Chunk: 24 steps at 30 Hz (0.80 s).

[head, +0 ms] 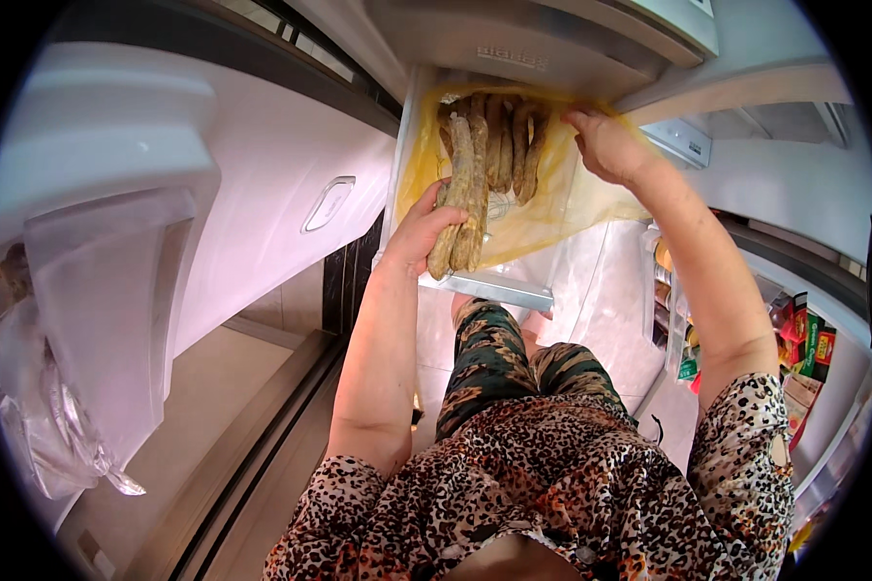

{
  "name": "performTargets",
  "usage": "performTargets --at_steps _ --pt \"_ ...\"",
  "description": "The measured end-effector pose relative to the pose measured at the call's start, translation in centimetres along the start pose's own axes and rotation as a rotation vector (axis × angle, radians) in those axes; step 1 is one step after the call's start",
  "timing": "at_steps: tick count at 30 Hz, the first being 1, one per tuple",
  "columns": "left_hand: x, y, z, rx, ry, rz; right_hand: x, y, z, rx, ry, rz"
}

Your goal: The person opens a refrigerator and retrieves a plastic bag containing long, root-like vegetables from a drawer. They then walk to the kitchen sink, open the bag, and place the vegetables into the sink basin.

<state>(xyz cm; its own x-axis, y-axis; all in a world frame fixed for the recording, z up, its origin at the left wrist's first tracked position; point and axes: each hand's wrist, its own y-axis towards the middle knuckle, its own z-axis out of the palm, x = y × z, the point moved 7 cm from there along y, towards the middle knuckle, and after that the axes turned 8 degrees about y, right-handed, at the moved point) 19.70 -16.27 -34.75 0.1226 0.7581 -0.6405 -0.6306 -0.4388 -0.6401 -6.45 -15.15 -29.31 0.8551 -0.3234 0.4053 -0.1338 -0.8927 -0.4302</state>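
Note:
Several long brown root-like pieces, possibly yams, are in my left hand (pixel 427 229), with my thumb across their lower part. The held bundle (pixel 465 189) lies over a yellow translucent plastic bag (pixel 538 232). More brown roots (pixel 512 138) rest in the bag, to the right of the bundle. The bag is spread inside a pulled-out refrigerator drawer (pixel 501 289). At the bag's upper right edge, my right hand (pixel 603 145) pinches the yellow plastic, its fingertips partly hidden.
An open refrigerator door (pixel 276 167) stands on the left, a plastic-wrapped item (pixel 51 428) in its bin. On the right, another open door holds jars and colourful packets (pixel 806 341). Above the drawer is a closed drawer front (pixel 523 51). Tiled floor (pixel 596 290) shows below.

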Motion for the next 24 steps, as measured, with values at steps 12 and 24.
performTargets --at_steps 12,24 --pt "-0.9 0.8 -0.8 -0.077 -0.007 -0.033 4.5 1.9 4.2 0.069 0.107 -0.180" --pt "-2.2 -0.3 0.9 -0.207 0.088 -0.116 -2.4 13.2 11.5 -0.083 0.605 0.515"
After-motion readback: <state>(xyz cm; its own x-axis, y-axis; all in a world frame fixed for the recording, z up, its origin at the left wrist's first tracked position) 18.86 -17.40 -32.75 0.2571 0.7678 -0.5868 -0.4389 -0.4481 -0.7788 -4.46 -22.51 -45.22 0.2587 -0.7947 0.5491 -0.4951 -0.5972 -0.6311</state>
